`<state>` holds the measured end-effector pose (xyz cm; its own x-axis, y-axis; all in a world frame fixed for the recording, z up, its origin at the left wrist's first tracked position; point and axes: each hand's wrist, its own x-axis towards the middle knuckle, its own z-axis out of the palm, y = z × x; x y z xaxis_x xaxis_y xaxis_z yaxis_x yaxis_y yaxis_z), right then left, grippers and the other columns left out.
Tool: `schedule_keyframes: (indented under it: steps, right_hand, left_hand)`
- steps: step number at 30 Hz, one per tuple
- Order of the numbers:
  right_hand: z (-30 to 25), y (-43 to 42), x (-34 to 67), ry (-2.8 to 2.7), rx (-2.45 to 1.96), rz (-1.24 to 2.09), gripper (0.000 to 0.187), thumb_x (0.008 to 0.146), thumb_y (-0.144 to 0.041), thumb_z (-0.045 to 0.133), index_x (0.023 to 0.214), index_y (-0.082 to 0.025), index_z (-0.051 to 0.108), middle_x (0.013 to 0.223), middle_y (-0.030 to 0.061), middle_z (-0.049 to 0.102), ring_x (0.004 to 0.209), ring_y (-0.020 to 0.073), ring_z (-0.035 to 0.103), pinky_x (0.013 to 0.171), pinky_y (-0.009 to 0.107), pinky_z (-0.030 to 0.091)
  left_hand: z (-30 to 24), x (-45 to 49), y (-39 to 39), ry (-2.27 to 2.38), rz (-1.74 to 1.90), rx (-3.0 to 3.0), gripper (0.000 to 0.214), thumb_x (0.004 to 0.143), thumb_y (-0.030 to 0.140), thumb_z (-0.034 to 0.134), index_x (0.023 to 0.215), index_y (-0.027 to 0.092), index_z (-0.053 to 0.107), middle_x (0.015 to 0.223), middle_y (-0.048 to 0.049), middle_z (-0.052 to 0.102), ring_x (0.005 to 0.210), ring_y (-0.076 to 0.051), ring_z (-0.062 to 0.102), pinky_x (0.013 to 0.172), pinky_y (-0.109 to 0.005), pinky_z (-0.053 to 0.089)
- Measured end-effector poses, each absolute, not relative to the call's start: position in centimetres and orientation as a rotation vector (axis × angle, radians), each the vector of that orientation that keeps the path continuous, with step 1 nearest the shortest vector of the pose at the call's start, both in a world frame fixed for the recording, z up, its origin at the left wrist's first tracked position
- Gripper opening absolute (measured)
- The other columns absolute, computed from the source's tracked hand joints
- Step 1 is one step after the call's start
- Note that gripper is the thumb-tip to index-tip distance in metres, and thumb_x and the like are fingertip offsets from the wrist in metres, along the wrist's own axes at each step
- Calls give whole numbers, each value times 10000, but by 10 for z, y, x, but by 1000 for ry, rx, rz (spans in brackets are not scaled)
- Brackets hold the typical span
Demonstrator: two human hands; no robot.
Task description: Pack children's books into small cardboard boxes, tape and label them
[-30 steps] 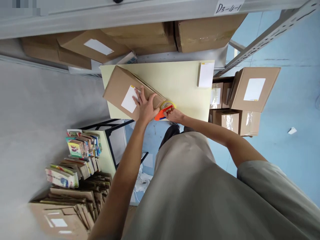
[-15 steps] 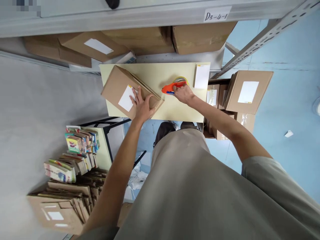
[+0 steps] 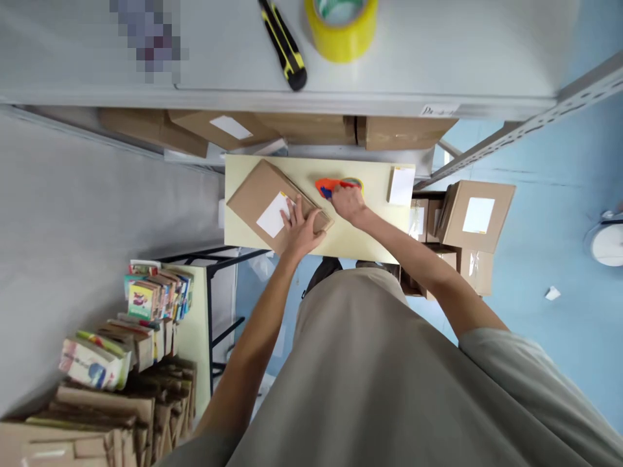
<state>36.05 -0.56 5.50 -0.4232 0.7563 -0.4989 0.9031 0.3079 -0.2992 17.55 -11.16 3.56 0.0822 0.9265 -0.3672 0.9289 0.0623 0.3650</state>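
Observation:
A brown cardboard box with a white label lies at an angle on the left half of the pale yellow table. Spread over its label and near edge is my left hand, fingers apart, resting on top. My right hand is wrapped round the handle of an orange tape dispenser, just right of the box and apart from it. Part of the dispenser is hidden behind the fingers. A stack of white labels lies at the table's right end.
Above the table runs a grey shelf with a box cutter and a yellow tape roll. Labelled cartons stand to the right. Books and folded cardboard are at the lower left.
The view has tilted up, bringing the box cutter and tape roll on the shelf into sight. My left hand stays on the box; my right hand still holds the tape dispenser.

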Motion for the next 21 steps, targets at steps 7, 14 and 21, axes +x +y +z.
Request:
schedule_keyframes:
  steps: [7,14,21]
  right_hand:
    - [142,-41,350,2192,1929,-851,568,1208,-399,414,1554,40,518,1184,314,840,1115,428,840,979,495,641]
    - [233,26,281,2558,2160,-670,505,1116,-313,505,1522,-12,499,1206,281,821,1143,433,822,1017,541,657]
    - [242,148,208,2626,2300,-486,370,1119,-239,550,1400,-42,688,1271,316,817,1291,468,793,1209,668,551]
  left_hand:
    - [71,160,-87,1667,897,1987,437,1109,326,597,1520,226,707,1482,-205,745,1459,-356,685,1303,-582,507]
    - [146,134,17,1483,1444,1981,427,1165,451,615,1510,205,671,1394,-188,699,1352,-318,718,1214,-487,599]
    - [188,83,110,1417,1286,2004,669,1070,159,525,1730,262,538,1658,-150,640,1636,-327,559,1413,-510,459]
